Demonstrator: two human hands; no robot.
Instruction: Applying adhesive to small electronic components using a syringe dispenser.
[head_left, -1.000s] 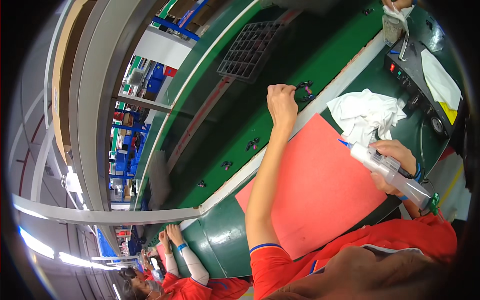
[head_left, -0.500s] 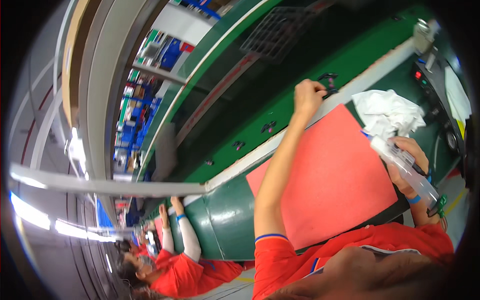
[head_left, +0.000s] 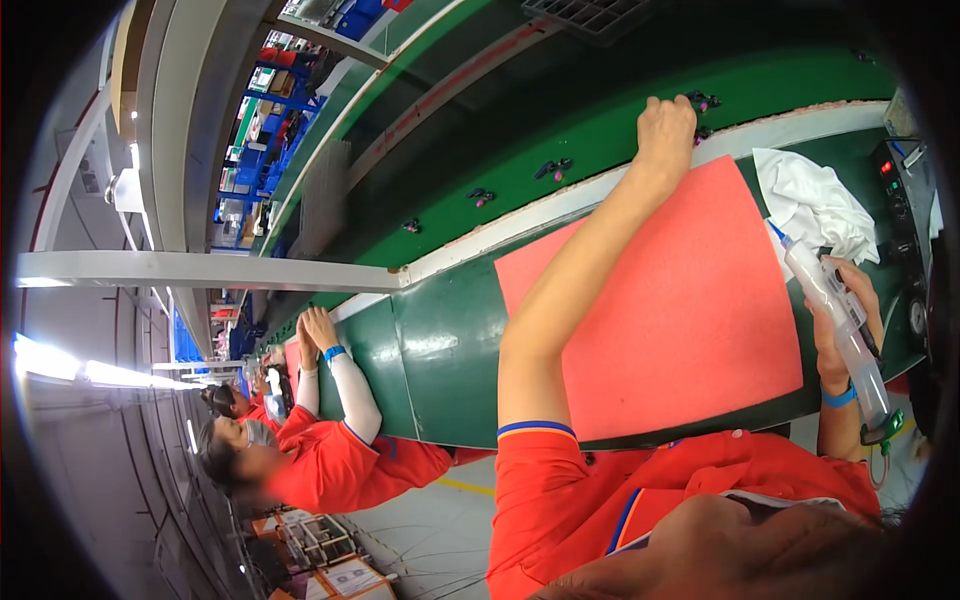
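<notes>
My left hand [head_left: 667, 135] reaches over the green belt [head_left: 600, 135] with its fingers curled closed. Small black parts [head_left: 707, 102] with pink bits lie right beside its fingertips; whether it holds one is hidden. At the right, my right hand [head_left: 845, 320] is wrapped round a clear dispensing syringe [head_left: 835, 300]. The syringe has a blue tip, which points up toward a crumpled white cloth [head_left: 820, 205], and a green fitting at its lower end. A red-pink mat [head_left: 680, 320] lies on the bench between my arms.
More small black parts [head_left: 553, 170] are spaced along the belt to the left. A white rail [head_left: 500, 232] edges the belt. A black control box [head_left: 905, 200] stands at the right. Another person [head_left: 330, 440] in red works farther left. A dark grid tray [head_left: 590, 15] sits across the belt.
The whole view has shifted and turned. My left hand stays closed by the black parts at the belt's edge. My right hand still holds the syringe, now tilted more upright.
</notes>
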